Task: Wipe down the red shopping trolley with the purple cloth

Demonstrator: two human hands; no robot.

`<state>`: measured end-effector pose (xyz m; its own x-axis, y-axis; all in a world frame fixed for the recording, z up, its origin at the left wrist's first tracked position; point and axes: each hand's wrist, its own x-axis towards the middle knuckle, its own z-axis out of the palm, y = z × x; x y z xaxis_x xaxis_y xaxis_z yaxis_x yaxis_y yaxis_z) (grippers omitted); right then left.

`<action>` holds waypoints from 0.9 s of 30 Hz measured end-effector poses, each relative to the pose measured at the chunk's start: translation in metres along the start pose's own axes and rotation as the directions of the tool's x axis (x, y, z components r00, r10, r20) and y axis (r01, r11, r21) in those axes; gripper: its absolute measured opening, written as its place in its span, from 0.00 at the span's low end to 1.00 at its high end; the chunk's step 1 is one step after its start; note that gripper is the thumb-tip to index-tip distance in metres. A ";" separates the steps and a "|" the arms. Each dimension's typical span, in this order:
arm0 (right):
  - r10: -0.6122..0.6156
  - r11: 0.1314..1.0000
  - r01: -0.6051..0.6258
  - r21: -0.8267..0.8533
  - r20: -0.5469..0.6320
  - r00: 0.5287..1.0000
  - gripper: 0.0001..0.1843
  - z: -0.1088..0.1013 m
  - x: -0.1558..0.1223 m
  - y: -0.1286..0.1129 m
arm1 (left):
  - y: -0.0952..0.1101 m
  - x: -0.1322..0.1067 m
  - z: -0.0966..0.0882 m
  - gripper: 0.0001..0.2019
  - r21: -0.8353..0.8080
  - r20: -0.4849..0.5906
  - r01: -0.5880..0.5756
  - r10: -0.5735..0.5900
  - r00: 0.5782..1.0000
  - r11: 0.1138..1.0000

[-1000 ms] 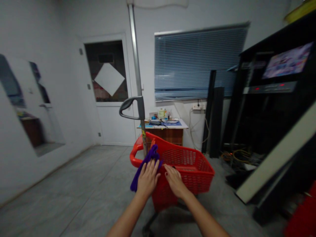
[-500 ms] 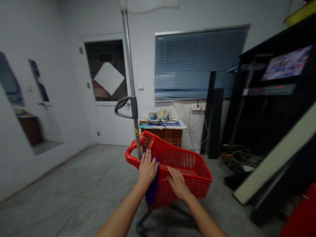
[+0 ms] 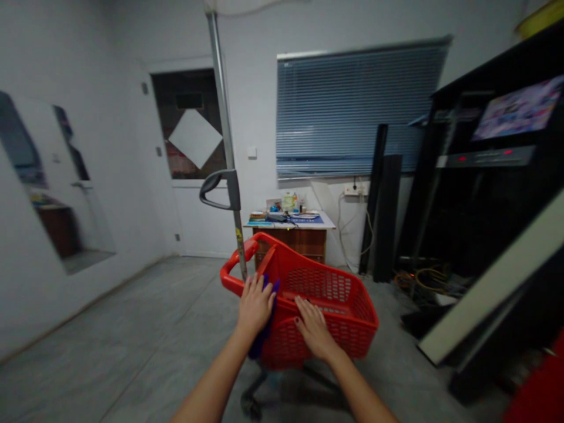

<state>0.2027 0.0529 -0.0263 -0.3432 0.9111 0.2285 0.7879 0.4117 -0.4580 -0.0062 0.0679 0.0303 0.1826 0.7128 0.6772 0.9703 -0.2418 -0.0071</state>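
A red plastic shopping basket on wheels stands on the grey floor in front of me. My left hand lies with fingers stretched flat on a purple cloth, pressing it against the basket's near left side. My right hand rests open, fingers flat, on the basket's near rim. A tall metal pole with a grey handle rises from the basket's left end.
A wooden desk with small items stands behind the basket under a window with blue blinds. Dark panels and a black cabinet with a screen fill the right. A white door is at the back left. Cables lie on the floor.
My left hand with the purple cloth has slid down and left along the basket's side; less of the cloth shows now. The basket and pole have shifted slightly left. My right hand stays on the rim.
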 end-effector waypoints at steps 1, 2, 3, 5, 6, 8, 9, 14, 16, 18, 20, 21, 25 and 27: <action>0.003 1.000 -0.004 0.006 0.014 1.000 0.32 0.001 0.001 -0.001 | 0.003 -0.002 0.002 0.16 0.001 0.001 0.007 -0.007 1.000 1.000; 0.004 1.000 -0.004 0.013 0.026 1.000 0.32 0.003 0.002 -0.002 | 0.008 -0.005 0.005 0.16 0.001 0.006 0.012 -0.012 1.000 1.000; -0.001 1.000 0.001 0.019 0.034 0.999 0.32 0.004 0.003 -0.002 | 0.016 -0.006 0.010 0.17 -0.002 0.013 0.015 -0.015 1.000 1.000; -0.017 1.000 0.017 0.022 0.031 0.999 0.32 0.007 0.003 -0.003 | 0.035 -0.008 0.018 0.18 -0.017 0.030 0.011 -0.010 0.999 1.000; -0.019 1.000 0.018 0.016 0.019 1.000 0.32 0.007 0.002 -0.002 | 0.042 -0.008 0.022 0.18 -0.028 0.039 0.003 -0.002 0.999 1.000; 0.005 1.000 -0.005 -0.012 -0.022 1.000 0.32 0.007 -0.004 0.005 | 0.048 -0.006 0.024 0.17 -0.050 0.053 -0.028 0.030 0.998 0.998; 0.025 0.999 -0.026 -0.034 -0.046 0.999 0.32 0.005 -0.008 0.011 | 0.045 -0.006 0.023 0.16 -0.056 0.055 -0.045 0.048 0.997 0.997; 0.039 0.990 -0.049 -0.129 -0.076 0.996 0.31 -0.005 -0.026 0.038 | 0.002 -0.007 0.008 0.16 -0.010 -0.009 -0.031 0.031 0.999 0.999; 0.039 0.989 -0.047 -0.141 -0.060 0.997 0.31 -0.005 -0.028 0.039 | -0.003 -0.009 0.007 0.16 0.014 -0.022 0.011 -0.011 1.000 1.000; 0.053 0.987 -0.060 -0.148 -0.052 0.997 0.32 -0.003 -0.027 0.034 | 0.008 -0.011 0.013 0.17 0.019 -0.013 0.036 -0.036 0.999 0.999; 0.057 0.987 -0.065 -0.148 -0.053 0.997 0.32 -0.001 -0.026 0.028 | 0.030 -0.013 0.022 0.16 -0.010 0.013 0.017 -0.016 1.000 1.000; 0.056 0.987 -0.064 -0.145 -0.054 0.997 0.33 -0.001 -0.025 0.025 | 0.041 -0.014 0.026 0.16 -0.032 0.028 -0.006 0.007 1.000 0.999; 0.059 0.988 -0.064 -0.139 -0.045 0.997 0.32 -0.003 -0.025 0.020 | 0.054 -0.013 0.030 0.14 -0.085 0.068 -0.077 0.083 0.994 0.993; 0.057 0.988 -0.062 -0.143 -0.039 0.998 0.32 -0.006 -0.026 0.021 | 0.037 -0.010 0.022 0.15 -0.056 0.053 -0.064 0.067 0.996 0.996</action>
<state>0.2310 0.0373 -0.0370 -0.2775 0.9315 0.2352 0.8726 0.3468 -0.3438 0.0318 0.0662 0.0064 0.2550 0.7287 0.6356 0.9463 -0.3233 -0.0091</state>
